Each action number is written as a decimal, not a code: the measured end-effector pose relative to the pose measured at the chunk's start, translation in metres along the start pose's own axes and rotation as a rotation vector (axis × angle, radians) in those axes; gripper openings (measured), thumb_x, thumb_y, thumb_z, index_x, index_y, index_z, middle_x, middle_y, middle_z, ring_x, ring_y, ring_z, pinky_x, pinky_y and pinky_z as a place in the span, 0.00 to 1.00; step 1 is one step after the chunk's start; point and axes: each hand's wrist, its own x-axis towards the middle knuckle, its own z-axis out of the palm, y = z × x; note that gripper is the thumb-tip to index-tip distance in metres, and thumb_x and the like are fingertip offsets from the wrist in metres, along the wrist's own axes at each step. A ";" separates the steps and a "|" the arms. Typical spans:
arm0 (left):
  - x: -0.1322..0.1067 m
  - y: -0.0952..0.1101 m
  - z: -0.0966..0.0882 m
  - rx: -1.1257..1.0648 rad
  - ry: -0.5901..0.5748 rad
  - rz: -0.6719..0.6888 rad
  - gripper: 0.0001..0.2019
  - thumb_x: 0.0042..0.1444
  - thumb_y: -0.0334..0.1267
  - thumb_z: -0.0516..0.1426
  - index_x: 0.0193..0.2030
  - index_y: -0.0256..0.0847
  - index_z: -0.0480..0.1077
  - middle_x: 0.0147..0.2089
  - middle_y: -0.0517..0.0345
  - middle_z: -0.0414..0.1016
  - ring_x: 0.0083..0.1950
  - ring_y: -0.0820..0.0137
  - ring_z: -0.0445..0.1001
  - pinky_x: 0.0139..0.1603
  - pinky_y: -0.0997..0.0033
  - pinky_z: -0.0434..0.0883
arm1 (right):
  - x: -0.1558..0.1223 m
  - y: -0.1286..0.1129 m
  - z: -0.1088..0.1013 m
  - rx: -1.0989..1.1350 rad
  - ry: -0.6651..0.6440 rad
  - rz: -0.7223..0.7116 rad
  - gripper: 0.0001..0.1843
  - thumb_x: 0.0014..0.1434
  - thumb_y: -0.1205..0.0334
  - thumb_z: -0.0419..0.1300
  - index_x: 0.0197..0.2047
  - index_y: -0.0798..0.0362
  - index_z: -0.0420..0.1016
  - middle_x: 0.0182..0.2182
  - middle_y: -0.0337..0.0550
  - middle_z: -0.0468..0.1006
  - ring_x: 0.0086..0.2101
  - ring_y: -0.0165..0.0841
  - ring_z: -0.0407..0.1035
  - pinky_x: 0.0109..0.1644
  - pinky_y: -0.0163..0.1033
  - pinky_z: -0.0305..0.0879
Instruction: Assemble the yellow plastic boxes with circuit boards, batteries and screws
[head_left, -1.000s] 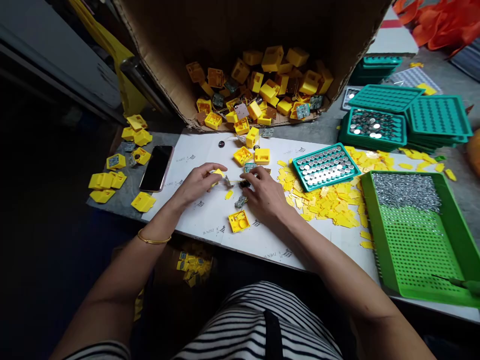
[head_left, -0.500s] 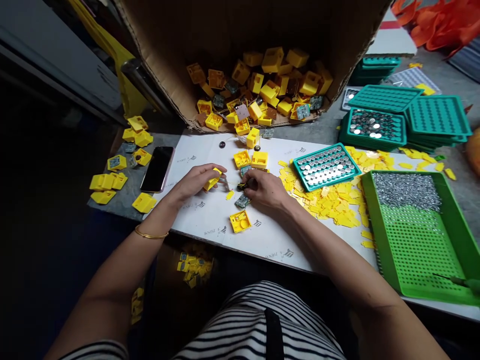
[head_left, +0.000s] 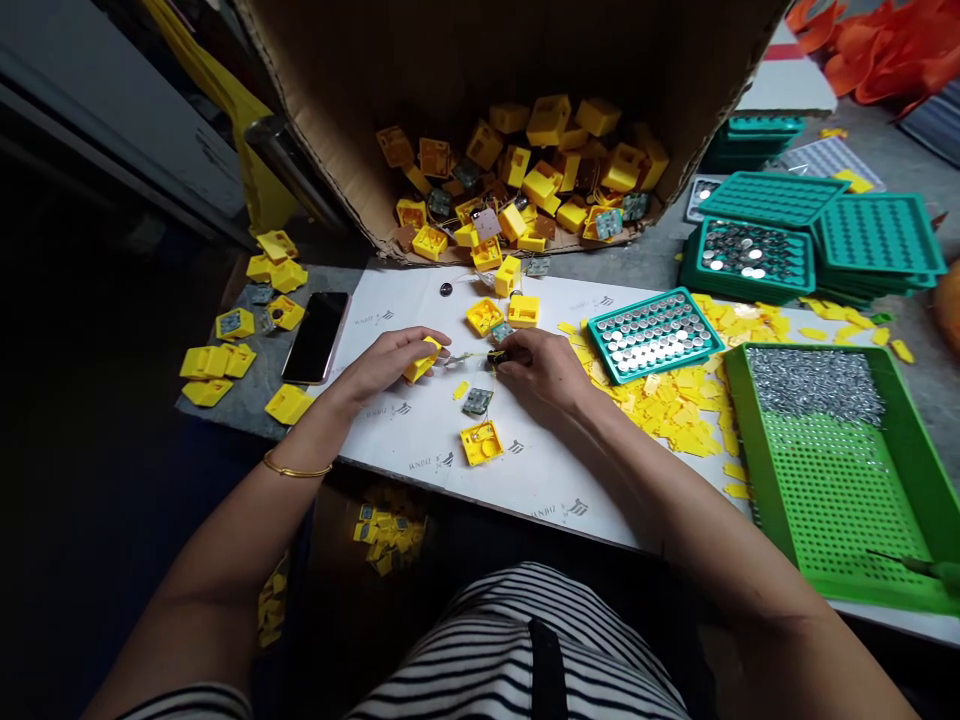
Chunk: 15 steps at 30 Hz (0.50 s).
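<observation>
We see a grey table (head_left: 652, 262), white sheet (head_left: 420, 440) at centre, cardboard box (head_left: 465, 50) at twelve o'clock, phone (head_left: 315, 336) at nine, green tray (head_left: 832, 500) at four.

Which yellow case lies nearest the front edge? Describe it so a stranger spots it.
From the tipped cardboard box, come down the white sheet between the left hand and right hand. Below a small circuit board lies the yellow case, open side up, alone nearest the edge.

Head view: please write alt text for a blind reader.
Over a white sheet, the left hand holds a yellow plastic case and the right hand pinches a small dark part; a cardboard box of yellow cases lies behind.
</observation>
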 end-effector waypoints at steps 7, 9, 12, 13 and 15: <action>-0.007 0.014 0.000 0.046 -0.053 0.048 0.19 0.53 0.47 0.59 0.49 0.42 0.75 0.47 0.52 0.78 0.37 0.71 0.73 0.33 0.75 0.67 | 0.001 -0.001 -0.015 -0.143 -0.025 -0.202 0.12 0.56 0.69 0.61 0.45 0.54 0.73 0.41 0.46 0.74 0.35 0.33 0.67 0.38 0.34 0.58; -0.009 0.019 0.001 0.062 -0.065 0.066 0.19 0.53 0.47 0.59 0.50 0.42 0.75 0.48 0.51 0.78 0.36 0.71 0.73 0.30 0.75 0.66 | 0.002 -0.002 -0.018 -0.197 -0.040 -0.208 0.11 0.56 0.67 0.60 0.44 0.54 0.73 0.41 0.46 0.72 0.34 0.32 0.65 0.35 0.34 0.56; -0.011 0.023 0.003 0.089 -0.064 0.064 0.20 0.53 0.48 0.59 0.51 0.43 0.75 0.47 0.51 0.78 0.35 0.71 0.73 0.28 0.76 0.64 | 0.004 -0.003 -0.020 -0.206 -0.070 -0.210 0.08 0.57 0.68 0.59 0.41 0.56 0.74 0.38 0.45 0.72 0.33 0.32 0.65 0.35 0.34 0.57; -0.011 0.023 0.004 0.094 -0.062 0.059 0.20 0.53 0.48 0.59 0.50 0.42 0.75 0.47 0.50 0.78 0.35 0.71 0.73 0.28 0.76 0.64 | 0.004 -0.002 -0.020 -0.194 -0.081 -0.218 0.08 0.57 0.69 0.58 0.41 0.56 0.74 0.37 0.46 0.72 0.34 0.33 0.65 0.37 0.35 0.58; -0.011 0.024 0.005 0.099 -0.059 0.054 0.20 0.53 0.48 0.59 0.50 0.42 0.75 0.46 0.50 0.78 0.35 0.70 0.73 0.27 0.77 0.64 | 0.004 -0.002 -0.022 -0.167 -0.111 -0.237 0.11 0.56 0.69 0.58 0.44 0.57 0.75 0.39 0.47 0.73 0.37 0.34 0.67 0.40 0.36 0.60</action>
